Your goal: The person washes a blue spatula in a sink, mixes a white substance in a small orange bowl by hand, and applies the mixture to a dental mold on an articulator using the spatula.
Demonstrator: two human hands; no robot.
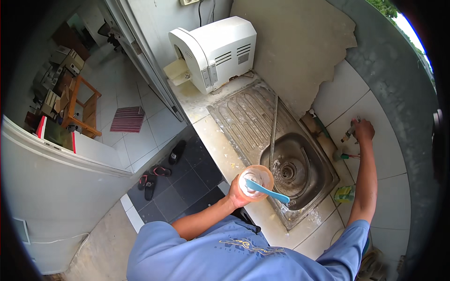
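My left hand is wrapped round the side of a peach-coloured mixing bowl and holds it over the near left edge of the steel sink. White residue coats the inside of the bowl. A light-blue spatula leans in it, its wide end sticking out to the right over the basin. Over on the right, my right hand closes on the handle of a wall tap. The tap's brass-coloured spout points toward the sink. No running water can be made out from it.
A white boxy machine stands beyond the ribbed drainboard. A grey hose runs across the drainboard into the basin. At the sink's right lie a green-yellow packet and a green-handled brush. Sandals lie on the dark floor.
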